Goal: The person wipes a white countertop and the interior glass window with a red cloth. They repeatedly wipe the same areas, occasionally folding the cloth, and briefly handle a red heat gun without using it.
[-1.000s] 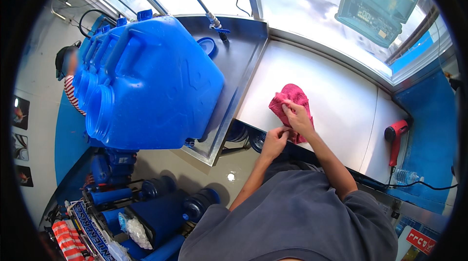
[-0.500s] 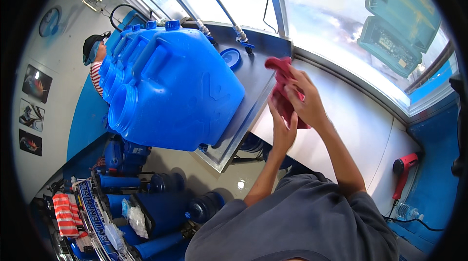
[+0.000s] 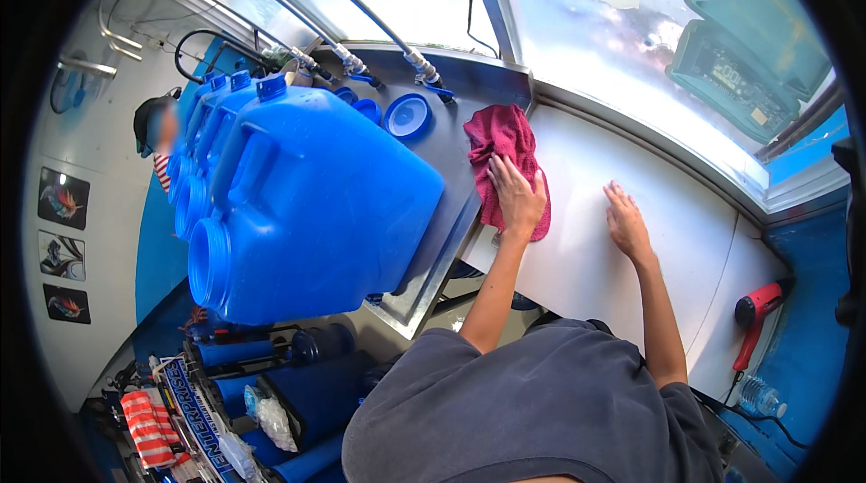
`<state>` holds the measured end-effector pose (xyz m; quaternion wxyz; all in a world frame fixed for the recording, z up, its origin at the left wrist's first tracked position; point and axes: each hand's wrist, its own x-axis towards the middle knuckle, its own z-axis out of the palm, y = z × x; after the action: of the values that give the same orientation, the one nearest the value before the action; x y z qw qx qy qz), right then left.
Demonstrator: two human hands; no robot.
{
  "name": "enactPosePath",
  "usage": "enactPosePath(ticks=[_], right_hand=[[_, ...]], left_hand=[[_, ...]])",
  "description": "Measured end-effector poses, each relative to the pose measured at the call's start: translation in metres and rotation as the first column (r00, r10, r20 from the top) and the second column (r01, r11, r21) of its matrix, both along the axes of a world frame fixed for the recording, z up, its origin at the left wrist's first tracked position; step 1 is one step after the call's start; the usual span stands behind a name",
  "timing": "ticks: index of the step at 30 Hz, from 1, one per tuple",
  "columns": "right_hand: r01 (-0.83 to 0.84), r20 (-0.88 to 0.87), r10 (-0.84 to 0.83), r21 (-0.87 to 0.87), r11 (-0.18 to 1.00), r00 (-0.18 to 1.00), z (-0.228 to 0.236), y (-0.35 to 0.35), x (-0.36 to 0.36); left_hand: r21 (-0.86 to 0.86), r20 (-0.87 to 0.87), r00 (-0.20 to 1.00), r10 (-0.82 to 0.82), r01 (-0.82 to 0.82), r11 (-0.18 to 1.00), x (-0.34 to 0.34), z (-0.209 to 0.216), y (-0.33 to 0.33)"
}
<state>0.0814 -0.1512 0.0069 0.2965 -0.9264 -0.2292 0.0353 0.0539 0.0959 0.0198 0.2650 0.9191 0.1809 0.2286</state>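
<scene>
A dark red cloth (image 3: 494, 136) lies spread and wrinkled across the raised edge between the metal counter and the white countertop (image 3: 586, 276). My left hand (image 3: 520, 199) rests on it with fingers stretched out. To the right, my right hand (image 3: 627, 221) is over the white countertop, fingers extended and holding nothing. Left of the cloth stands a row of large blue water jugs (image 3: 334, 194) with handles. The nearest jug's wide round mouth (image 3: 209, 262) is uncapped and faces left. A round blue lid (image 3: 408, 116) sits on the metal counter behind it.
Several metal taps (image 3: 424, 68) with blue levers line the back of the metal counter (image 3: 451, 136). A red heat gun (image 3: 756, 321) and a clear plastic bottle (image 3: 760, 395) are at the far right. Beyond the jugs is another person (image 3: 155, 127). Blue containers crowd the lower left.
The cloth, bunched up between both hands before, is now laid down and spread out. My left hand stays on it; my right hand has let go and moved right.
</scene>
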Motion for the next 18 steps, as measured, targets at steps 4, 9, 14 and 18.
enactPosePath(ticks=[4,9,14,18], right_hand=[[0.062,0.143,-0.053,-0.06,0.996,0.988,-0.002,-0.003,0.011],[0.086,0.153,-0.082,-0.016,0.996,0.985,0.003,-0.002,0.01],[0.1,0.142,-0.098,-0.008,0.995,0.985,0.006,-0.001,0.011],[0.107,0.132,-0.107,0.007,0.994,0.985,0.007,-0.002,0.012]], left_hand=[[0.233,-0.209,0.978,-0.01,0.06,0.971,0.011,0.0,0.009],[0.232,-0.165,0.98,0.106,-0.066,0.971,0.06,-0.012,0.049],[0.33,-0.151,0.929,0.338,-0.275,0.903,0.122,-0.021,0.105],[0.386,-0.141,0.885,0.444,-0.364,0.848,0.146,-0.026,0.122]])
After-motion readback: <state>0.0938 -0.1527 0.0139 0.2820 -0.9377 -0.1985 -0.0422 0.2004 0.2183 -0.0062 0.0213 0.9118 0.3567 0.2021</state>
